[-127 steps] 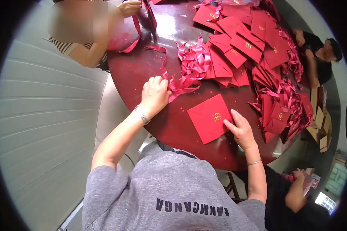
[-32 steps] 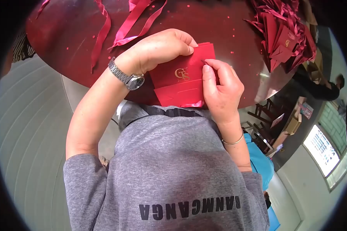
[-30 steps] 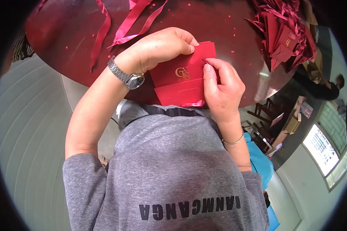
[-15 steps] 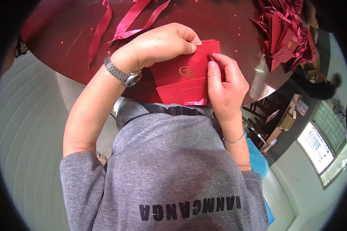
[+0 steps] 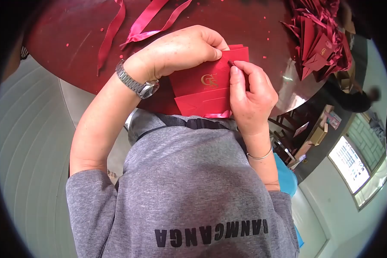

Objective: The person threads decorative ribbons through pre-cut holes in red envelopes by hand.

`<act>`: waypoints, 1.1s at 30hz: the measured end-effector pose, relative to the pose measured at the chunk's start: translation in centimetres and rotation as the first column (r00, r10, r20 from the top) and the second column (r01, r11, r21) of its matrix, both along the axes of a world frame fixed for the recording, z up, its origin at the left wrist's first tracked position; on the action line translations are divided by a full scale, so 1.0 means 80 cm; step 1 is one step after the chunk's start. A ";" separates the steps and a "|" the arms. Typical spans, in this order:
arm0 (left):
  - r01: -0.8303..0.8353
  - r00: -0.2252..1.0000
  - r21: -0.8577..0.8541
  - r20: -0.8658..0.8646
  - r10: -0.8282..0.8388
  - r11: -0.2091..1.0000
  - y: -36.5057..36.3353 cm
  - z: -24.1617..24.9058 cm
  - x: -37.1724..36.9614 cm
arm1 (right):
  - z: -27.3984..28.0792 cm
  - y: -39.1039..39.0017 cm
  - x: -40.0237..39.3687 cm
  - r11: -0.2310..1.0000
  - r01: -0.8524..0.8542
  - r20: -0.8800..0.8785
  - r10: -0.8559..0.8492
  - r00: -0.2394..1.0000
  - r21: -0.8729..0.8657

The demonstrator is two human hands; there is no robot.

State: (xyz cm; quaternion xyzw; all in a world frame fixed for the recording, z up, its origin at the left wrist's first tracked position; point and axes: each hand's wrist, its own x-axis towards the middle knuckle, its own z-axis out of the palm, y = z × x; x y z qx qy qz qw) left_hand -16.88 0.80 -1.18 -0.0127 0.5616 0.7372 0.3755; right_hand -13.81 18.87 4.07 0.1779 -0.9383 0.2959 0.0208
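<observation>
A small red paper gift bag (image 5: 189,86) with gold lettering lies at the near edge of the table, its lower part folded up like a flap. My left hand (image 5: 180,48), wearing a watch, pinches the bag's upper edge; some fingertips are hidden behind or inside the paper. Over the bag's right side, my right hand (image 5: 254,96) has thumb and forefinger closed on a thin dark red tip (image 5: 231,63) that looks like a ribbon or cord end. A bit of pink ribbon (image 5: 217,115) shows beneath the bag.
Loose red ribbons (image 5: 144,30) lie across the dark red round table (image 5: 73,56), among tiny red scraps. At the right edge sits a heap of red bags with ribbons (image 5: 320,47). A blue seat (image 5: 287,176) and cardboard boxes (image 5: 318,134) are beyond my right arm.
The right hand's fingertips have moved slightly left and up over the bag with the dark red tip. The bag's top has shifted a little to the right under my left hand.
</observation>
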 end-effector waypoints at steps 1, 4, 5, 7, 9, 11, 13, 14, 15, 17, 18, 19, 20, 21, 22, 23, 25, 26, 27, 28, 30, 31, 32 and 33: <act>0.001 1.000 -0.031 -0.025 -0.001 1.000 0.000 0.001 0.001 | 0.000 -0.001 -0.001 1.000 -0.001 0.000 0.001 1.000 0.001; -0.013 0.998 -0.057 -0.069 0.009 0.998 0.000 0.001 0.004 | 0.000 -0.001 -0.004 0.999 -0.010 -0.015 0.011 1.000 0.048; -0.027 0.996 -0.055 -0.087 0.022 0.998 0.000 0.000 0.005 | 0.000 -0.002 -0.005 0.999 -0.013 -0.020 0.014 1.000 0.051; -0.054 0.992 -0.067 -0.113 0.047 0.996 0.002 0.001 0.009 | 0.001 -0.003 -0.007 0.998 -0.017 -0.026 0.018 1.000 0.057; -0.082 0.987 -0.080 -0.142 0.071 0.993 0.004 0.005 0.013 | 0.004 -0.007 -0.010 0.992 -0.016 0.002 0.016 1.000 0.127; -0.143 0.964 -0.206 -0.252 0.088 0.968 0.008 0.014 0.019 | 0.008 -0.012 -0.012 0.988 0.003 0.029 -0.008 1.000 0.155; -0.344 0.849 -0.360 -0.514 0.123 0.867 0.020 0.020 0.032 | 0.010 -0.018 -0.014 0.983 0.040 0.038 -0.048 0.998 0.180; -0.398 0.794 -0.403 -0.601 0.090 0.824 0.025 0.024 0.037 | 0.011 -0.020 -0.016 0.962 0.016 0.036 -0.026 0.999 0.273; -0.454 0.723 -0.423 -0.689 0.047 0.784 0.031 0.027 0.039 | 0.014 -0.018 -0.018 0.930 0.008 0.024 -0.019 1.000 0.368; -0.528 0.646 -0.416 -0.763 0.032 0.740 0.043 0.039 0.040 | 0.023 -0.021 -0.022 0.882 -0.020 -0.023 0.035 0.999 0.470; -0.526 0.643 -0.443 -0.766 -0.001 0.726 0.046 0.045 0.040 | 0.019 -0.020 -0.021 0.866 -0.019 -0.057 0.055 0.997 0.500; -0.526 0.637 -0.468 -0.770 -0.035 0.710 0.047 0.051 0.041 | 0.025 -0.022 -0.019 0.875 0.008 -0.076 0.033 0.997 0.483; -0.512 0.639 -0.465 -0.768 -0.040 0.722 0.048 0.056 0.041 | 0.020 -0.019 -0.018 0.908 0.002 -0.090 0.039 0.995 0.420; -0.496 0.643 -0.464 -0.764 -0.049 0.734 0.047 0.060 0.042 | 0.012 -0.016 -0.017 0.941 0.011 -0.099 0.024 0.995 0.337; -0.471 0.641 -0.487 -0.762 -0.094 0.736 0.045 0.061 0.041 | 0.012 -0.015 -0.015 0.949 0.059 -0.106 -0.027 0.994 0.310; -0.444 0.638 -0.512 -0.757 -0.142 0.735 0.045 0.062 0.041 | 0.008 -0.010 -0.011 0.955 0.048 -0.103 -0.019 0.994 0.292; -0.450 0.628 -0.508 -0.764 -0.144 0.734 0.052 0.067 0.042 | -0.004 -0.003 -0.009 0.988 0.041 -0.106 -0.026 0.994 0.146; -0.405 0.685 -0.546 -0.713 -0.153 0.734 0.051 0.064 0.043 | -0.010 0.000 -0.010 0.998 0.056 -0.074 -0.057 0.996 -0.011; -0.351 0.737 -0.583 -0.655 -0.167 0.733 0.051 0.063 0.042 | 0.002 0.003 -0.012 0.995 0.081 0.106 -0.075 0.992 -0.053; -0.340 0.753 -0.577 -0.640 -0.152 0.743 0.055 0.066 0.042 | 0.001 0.007 -0.011 0.994 0.077 0.112 -0.069 0.991 -0.074; -0.311 0.726 -0.523 -0.669 -0.157 0.794 0.040 0.052 0.039 | -0.012 0.016 -0.012 0.981 0.002 0.076 0.013 0.997 -0.194; -0.302 0.681 -0.472 -0.715 -0.158 0.828 0.028 0.040 0.032 | -0.016 0.019 -0.013 0.984 -0.033 0.064 0.045 0.997 -0.174; -0.277 0.797 -0.370 -0.604 -0.004 0.887 0.032 0.051 0.031 | -0.017 0.024 -0.012 0.979 -0.041 0.050 0.052 0.997 -0.200; -0.274 0.886 -0.268 -0.443 0.134 0.924 0.031 0.061 0.031 | -0.017 0.025 -0.009 0.972 -0.059 0.038 0.069 0.997 -0.229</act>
